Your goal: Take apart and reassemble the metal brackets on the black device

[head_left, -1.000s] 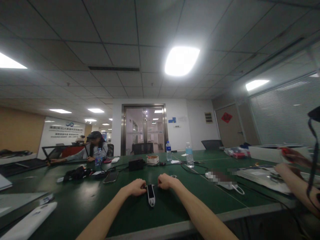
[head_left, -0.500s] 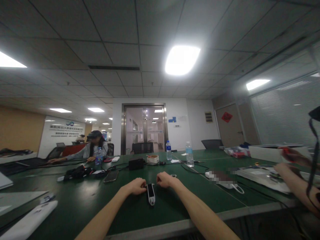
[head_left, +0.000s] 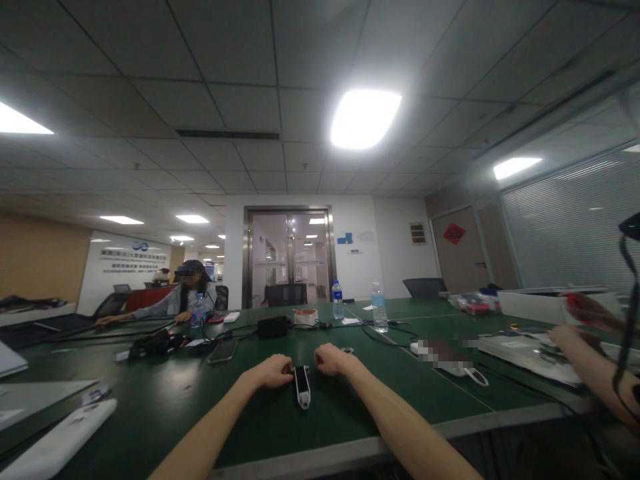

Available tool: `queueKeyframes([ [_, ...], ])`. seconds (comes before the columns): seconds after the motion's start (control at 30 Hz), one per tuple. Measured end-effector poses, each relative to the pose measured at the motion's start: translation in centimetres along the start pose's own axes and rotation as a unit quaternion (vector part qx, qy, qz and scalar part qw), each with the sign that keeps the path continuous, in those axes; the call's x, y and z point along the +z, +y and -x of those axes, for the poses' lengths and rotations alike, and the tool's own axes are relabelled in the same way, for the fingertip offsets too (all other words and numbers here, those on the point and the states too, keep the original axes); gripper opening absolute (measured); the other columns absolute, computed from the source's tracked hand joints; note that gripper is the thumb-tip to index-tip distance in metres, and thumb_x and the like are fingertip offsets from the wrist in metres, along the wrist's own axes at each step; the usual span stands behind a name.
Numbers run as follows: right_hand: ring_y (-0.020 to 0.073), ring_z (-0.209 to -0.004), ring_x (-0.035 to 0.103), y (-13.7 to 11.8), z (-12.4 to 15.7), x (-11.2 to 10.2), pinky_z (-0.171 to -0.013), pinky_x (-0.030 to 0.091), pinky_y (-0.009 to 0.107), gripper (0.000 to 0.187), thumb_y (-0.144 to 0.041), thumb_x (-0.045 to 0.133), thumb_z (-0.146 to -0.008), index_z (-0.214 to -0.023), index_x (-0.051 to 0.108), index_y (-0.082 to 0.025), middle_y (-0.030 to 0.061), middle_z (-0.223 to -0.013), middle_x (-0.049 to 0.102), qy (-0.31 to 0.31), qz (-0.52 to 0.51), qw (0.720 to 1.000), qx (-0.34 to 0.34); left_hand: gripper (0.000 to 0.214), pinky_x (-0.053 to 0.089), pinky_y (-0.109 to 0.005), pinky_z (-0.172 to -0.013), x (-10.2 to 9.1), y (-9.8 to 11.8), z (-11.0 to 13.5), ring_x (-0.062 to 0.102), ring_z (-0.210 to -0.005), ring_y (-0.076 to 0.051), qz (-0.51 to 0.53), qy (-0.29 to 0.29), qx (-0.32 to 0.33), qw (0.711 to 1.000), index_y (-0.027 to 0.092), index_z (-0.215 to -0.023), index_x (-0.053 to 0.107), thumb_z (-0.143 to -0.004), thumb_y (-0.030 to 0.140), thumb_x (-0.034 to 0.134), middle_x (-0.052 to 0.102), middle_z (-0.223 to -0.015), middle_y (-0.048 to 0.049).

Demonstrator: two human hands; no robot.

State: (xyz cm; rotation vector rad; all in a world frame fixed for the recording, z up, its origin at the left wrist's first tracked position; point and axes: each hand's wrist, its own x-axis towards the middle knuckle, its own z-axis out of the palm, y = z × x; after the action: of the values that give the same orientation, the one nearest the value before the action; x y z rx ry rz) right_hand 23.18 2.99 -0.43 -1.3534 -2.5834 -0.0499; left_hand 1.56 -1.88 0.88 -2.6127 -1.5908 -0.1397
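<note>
A slim white device with a long black face (head_left: pixel 303 387) lies on the green table (head_left: pixel 350 413), with a rounded light knob or cap at its near end. Close against its left edge is my left hand (head_left: pixel 276 371), fingers curled and closed. A small dark bit shows at those fingertips, too small to name. My right hand (head_left: pixel 330 360) rests just to the right of the device, apart from it, with the fingers bent in and pressed together. What either hand holds, if anything, is hidden. A small round grey object (head_left: pixel 347 351) sits behind my right hand.
A phone (head_left: pixel 223 351), tangled black cables, a black box (head_left: pixel 273 326) and water bottles (head_left: pixel 379 310) stand farther back. At left lies a long white object (head_left: pixel 65 440). On the right are a white adapter-like block (head_left: pixel 445 360) and a co-worker's arm (head_left: pixel 595 367).
My hands and the device hold almost the same places. At right, the co-worker's far hand has shifted slightly and looks blurred.
</note>
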Motion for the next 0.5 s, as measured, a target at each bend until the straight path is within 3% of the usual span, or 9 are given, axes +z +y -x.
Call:
queueKeyframes([
  [0.13,0.0212,-0.091,0.065,-0.3,0.1,0.0,-0.074,0.047,0.024,0.025,-0.021,0.059,-0.070,-0.090,0.073,-0.019,0.0081,-0.095,0.071,0.022,0.006,1.000,-0.017,0.022,0.045,-0.028,-0.071,0.0,0.0,0.0,0.062,-0.089,-0.023,-0.004,0.001,-0.002,1.000,0.018,-0.092,0.063,-0.079,0.034,0.055,0.066,-0.096,-0.0072],
  [0.27,0.0255,-0.103,0.060,-0.8,0.1,0.3,-0.081,0.048,0.029,0.035,-0.036,0.060,-0.072,-0.102,0.071,-0.020,0.0096,-0.105,0.068,0.027,-0.014,0.999,-0.022,0.022,0.045,-0.028,-0.071,0.2,-0.2,-0.2,0.061,-0.089,-0.023,-0.004,-0.001,-0.003,1.000,0.018,-0.094,0.063,-0.080,0.033,0.054,0.066,-0.096,-0.0074],
  [0.5,0.0204,-0.097,0.064,-1.1,-0.1,0.9,-0.082,0.047,0.026,0.032,-0.029,0.058,-0.078,-0.105,0.071,-0.019,0.0079,-0.105,0.070,0.009,-0.060,0.998,-0.035,0.023,0.045,-0.029,-0.073,0.2,-0.2,-0.2,0.060,-0.090,-0.023,-0.002,-0.001,-0.005,1.000,0.018,-0.094,0.063,-0.080,0.034,0.054,0.065,-0.097,-0.0076],
])
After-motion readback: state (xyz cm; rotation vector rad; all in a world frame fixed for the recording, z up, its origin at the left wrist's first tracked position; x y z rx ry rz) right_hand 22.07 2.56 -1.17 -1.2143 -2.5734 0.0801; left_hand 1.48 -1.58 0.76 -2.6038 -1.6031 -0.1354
